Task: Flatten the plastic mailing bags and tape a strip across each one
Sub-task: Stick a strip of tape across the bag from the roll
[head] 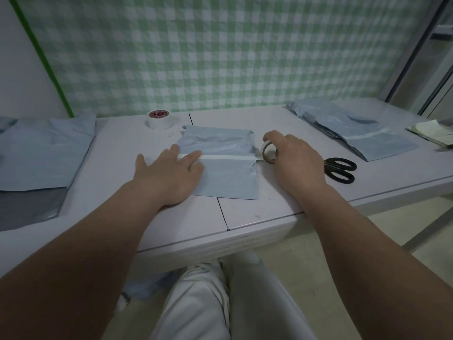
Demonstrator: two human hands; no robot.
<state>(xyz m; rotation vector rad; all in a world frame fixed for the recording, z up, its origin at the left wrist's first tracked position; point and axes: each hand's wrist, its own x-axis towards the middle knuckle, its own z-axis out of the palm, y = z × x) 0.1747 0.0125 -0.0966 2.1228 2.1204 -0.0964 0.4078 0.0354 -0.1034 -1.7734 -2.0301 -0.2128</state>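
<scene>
Centre mailing bag [220, 177]: thin pale-blue plastic film, matt, crinkled toward far edge. Tape strip [228, 157] across it: white, papery-looking, matt. Tape roll [268, 153]: same white tape, smooth. Scissors [340, 169]: black plastic handles, glossy. Table [245, 214]: white, smooth, slight sheen. Backdrop [220, 52]: green-white checked cloth, matt. Left bag pile [29, 207]: grey underside, shinier.

Packing desk [269, 212] w/ tape [159, 119], scissors [340, 170]

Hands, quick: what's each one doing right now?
Left hand: open, fingers flat on the blue mailing bag.
Right hand: holds the tape roll at the bag's right edge.
</scene>
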